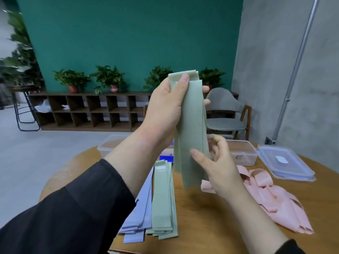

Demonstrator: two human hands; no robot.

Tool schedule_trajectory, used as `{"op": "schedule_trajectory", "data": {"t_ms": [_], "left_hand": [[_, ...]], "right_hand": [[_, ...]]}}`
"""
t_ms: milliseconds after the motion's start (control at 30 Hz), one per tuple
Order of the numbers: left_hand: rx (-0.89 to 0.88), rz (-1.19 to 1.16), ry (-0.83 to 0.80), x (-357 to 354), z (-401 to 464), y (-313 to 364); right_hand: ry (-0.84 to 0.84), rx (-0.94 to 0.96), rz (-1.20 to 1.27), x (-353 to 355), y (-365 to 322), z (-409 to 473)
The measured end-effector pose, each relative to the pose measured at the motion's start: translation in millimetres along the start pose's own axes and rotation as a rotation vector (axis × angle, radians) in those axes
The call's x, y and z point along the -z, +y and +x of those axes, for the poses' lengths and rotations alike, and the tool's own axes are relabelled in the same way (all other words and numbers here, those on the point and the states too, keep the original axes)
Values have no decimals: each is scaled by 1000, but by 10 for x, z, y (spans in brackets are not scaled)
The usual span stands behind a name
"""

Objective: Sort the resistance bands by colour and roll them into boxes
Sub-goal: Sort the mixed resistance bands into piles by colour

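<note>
L hand (pixel 165 109) holds the green bands (pixel 190 129) up over the table (pixel 211 217), thumb and fingers clamped round the top. R hand (pixel 218 162) pinches lower, blurred. They're slick; 1 could slip onto the pink pile (pixel 271 197).

round wood table (pixel 211 226) bottom | grey chair (pixel 224 114) ctr-right | cubby shelf (pixel 88 110) w/ potted plants (pixel 108 77) mid-left | teal wall (pixel 128 33) top | black stool (pixel 25 110) left
</note>
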State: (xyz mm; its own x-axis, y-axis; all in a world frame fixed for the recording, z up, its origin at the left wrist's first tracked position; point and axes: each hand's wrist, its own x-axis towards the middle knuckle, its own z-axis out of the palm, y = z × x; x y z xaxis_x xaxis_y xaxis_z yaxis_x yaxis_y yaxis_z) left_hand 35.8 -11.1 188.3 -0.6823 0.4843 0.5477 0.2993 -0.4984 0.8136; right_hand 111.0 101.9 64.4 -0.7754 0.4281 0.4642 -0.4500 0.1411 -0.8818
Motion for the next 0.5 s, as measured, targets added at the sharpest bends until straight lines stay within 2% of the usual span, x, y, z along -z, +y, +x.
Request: {"op": "schedule_trajectory", "data": {"t_ms": [67, 233, 367, 500], "left_hand": [[23, -54, 32, 106, 3, 80], [39, -98, 108, 413, 21, 225], [55, -109, 193, 741, 21, 244], [96, 76, 320, 1264, 39, 163]], "right_hand": [[-64, -47, 82, -104, -54, 53], [-119, -108, 39, -397, -127, 82], [-225, -163, 16, -745, -63, 48], [-269, -261, -28, -1187, 116, -52]]}}
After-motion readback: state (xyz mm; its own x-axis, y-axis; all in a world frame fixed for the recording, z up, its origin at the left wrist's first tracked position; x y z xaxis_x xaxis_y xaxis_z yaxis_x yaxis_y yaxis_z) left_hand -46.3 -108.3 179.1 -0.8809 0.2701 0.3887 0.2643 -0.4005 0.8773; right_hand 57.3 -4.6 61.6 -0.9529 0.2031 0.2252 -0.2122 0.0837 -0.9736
